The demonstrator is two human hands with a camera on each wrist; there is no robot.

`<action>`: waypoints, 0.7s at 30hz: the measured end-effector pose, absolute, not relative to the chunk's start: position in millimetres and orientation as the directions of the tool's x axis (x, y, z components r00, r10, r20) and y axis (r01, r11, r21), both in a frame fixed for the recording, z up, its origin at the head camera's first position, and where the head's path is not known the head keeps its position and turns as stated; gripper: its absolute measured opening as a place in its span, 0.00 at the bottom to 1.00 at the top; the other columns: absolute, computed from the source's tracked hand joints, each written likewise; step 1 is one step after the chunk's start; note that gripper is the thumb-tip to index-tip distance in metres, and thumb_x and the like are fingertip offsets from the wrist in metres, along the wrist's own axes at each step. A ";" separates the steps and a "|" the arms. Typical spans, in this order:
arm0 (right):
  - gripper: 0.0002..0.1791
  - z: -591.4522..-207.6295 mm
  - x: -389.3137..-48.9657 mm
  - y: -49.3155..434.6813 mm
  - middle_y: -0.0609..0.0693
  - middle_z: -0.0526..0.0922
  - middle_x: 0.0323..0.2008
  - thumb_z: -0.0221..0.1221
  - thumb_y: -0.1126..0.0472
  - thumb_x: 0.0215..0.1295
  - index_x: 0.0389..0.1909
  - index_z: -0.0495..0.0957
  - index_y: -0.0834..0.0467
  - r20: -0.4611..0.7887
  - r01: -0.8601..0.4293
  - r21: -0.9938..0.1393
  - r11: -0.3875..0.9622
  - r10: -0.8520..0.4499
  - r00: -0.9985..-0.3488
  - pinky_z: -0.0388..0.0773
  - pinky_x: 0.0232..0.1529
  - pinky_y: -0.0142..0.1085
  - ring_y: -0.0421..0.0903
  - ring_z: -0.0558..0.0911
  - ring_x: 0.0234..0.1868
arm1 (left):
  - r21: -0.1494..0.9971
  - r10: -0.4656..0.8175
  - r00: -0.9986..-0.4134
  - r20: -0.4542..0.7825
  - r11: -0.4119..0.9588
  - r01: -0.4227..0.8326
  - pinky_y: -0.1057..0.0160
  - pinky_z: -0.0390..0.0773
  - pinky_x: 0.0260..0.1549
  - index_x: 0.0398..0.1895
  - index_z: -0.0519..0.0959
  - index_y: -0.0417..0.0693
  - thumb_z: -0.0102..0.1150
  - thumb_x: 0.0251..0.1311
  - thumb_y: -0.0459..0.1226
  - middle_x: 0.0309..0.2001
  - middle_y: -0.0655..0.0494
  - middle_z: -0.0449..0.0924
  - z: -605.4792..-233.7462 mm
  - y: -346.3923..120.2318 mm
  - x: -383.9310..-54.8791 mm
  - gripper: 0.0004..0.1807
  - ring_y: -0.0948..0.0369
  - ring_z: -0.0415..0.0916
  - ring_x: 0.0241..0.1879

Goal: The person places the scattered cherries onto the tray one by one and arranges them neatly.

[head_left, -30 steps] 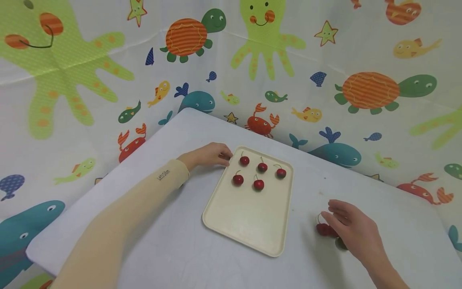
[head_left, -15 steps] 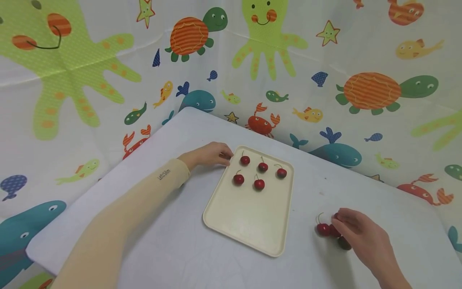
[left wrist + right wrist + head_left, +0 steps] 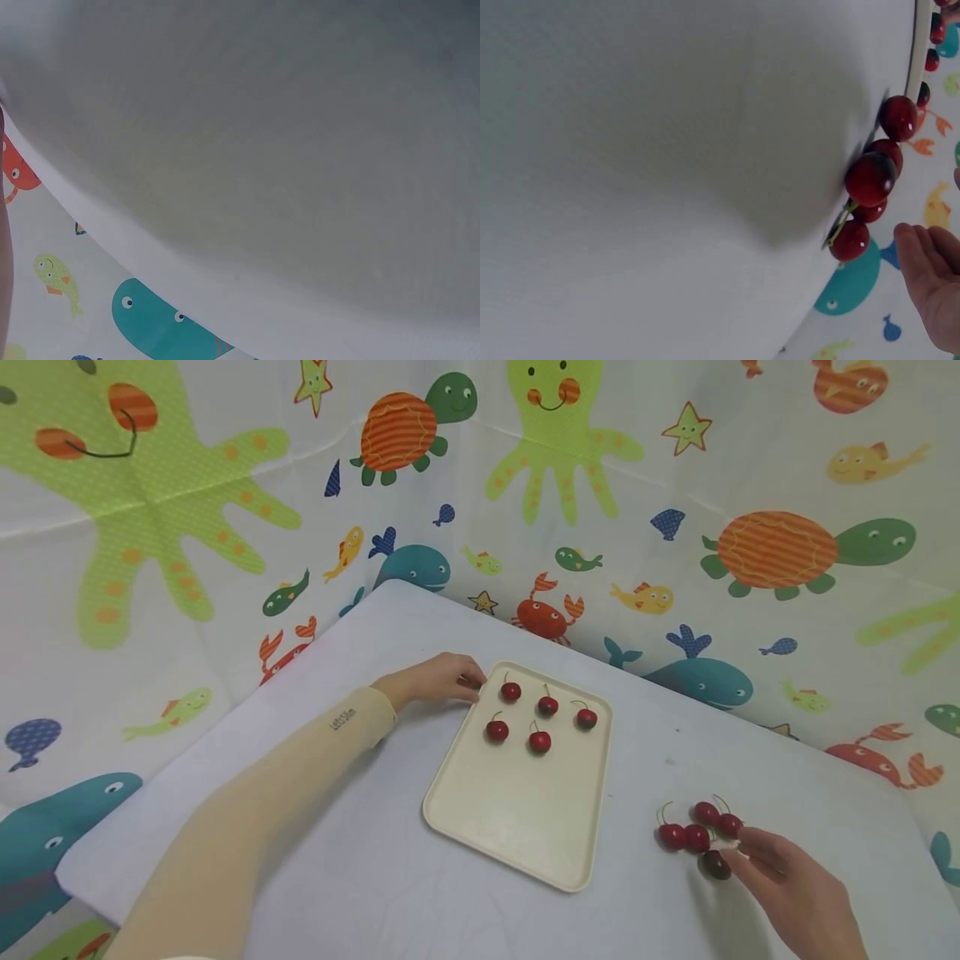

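My left hand reaches to the left rim of a beige rectangular tray, its fingertips and thumb right at the edge. Several dark red cherries with stems, among them one cherry, sit in the tray's far half. To the right of the tray, a loose cluster of cherries lies on the white table. My right hand is just right of this cluster, thumb and fingers apart with nothing seen between them. Its thumb tip is beside the darkest cherry. In the right wrist view, the hand shows near the cherries.
The white table runs back to a corner hung with a sea-animal curtain. White surface and a strip of curtain fill most of the left wrist view. The tray's near half has no cherries on it.
My right hand has drawn back to the right and toward me, uncovering more of the cherry cluster. The left hand stays at the tray rim, and the head view shifts slightly.
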State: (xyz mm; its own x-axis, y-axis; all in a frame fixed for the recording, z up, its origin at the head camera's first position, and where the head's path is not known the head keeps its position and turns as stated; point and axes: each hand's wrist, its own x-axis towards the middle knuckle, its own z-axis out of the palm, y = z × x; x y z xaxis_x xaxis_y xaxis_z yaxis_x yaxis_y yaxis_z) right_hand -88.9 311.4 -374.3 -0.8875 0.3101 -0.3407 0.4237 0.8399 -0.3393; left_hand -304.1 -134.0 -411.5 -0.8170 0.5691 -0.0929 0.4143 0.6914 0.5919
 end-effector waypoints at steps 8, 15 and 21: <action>0.55 -391.0 -87.8 325.5 0.70 0.67 0.58 0.54 0.28 0.47 0.63 0.58 0.67 -0.414 0.476 -0.333 0.814 0.328 -0.849 0.79 0.37 0.49 0.65 0.70 0.52 | 0.584 0.570 -0.816 -0.097 0.696 0.418 0.64 0.73 0.55 0.52 0.77 0.50 0.62 0.56 0.42 0.52 0.56 0.75 -412.8 -132.9 -305.7 0.20 0.61 0.72 0.50; 0.52 -400.2 -85.2 328.5 0.70 0.69 0.57 0.55 0.30 0.48 0.62 0.60 0.66 -0.425 0.457 -0.343 0.821 0.298 -0.855 0.79 0.36 0.44 0.66 0.70 0.53 | 0.583 0.562 -0.820 -0.105 0.703 0.408 0.64 0.73 0.55 0.52 0.77 0.51 0.62 0.56 0.42 0.52 0.56 0.75 -411.5 -133.0 -304.8 0.20 0.61 0.72 0.50; 0.50 -401.5 -85.6 321.6 0.70 0.69 0.57 0.58 0.34 0.49 0.62 0.60 0.67 -0.417 0.433 -0.373 0.821 0.269 -0.868 0.79 0.41 0.50 0.66 0.71 0.53 | 0.578 0.569 -0.817 -0.098 0.701 0.419 0.63 0.73 0.55 0.52 0.77 0.49 0.61 0.56 0.42 0.52 0.55 0.75 -411.1 -133.3 -304.3 0.20 0.61 0.72 0.50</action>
State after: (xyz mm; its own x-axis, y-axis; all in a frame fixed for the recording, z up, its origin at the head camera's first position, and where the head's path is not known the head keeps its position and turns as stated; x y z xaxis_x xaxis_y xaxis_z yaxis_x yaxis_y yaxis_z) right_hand -85.6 321.6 -401.5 -0.8683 0.2691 -0.4167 0.4332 0.8207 -0.3726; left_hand -304.3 -133.3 -411.1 -0.8167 0.5687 -0.0977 0.4187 0.7006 0.5778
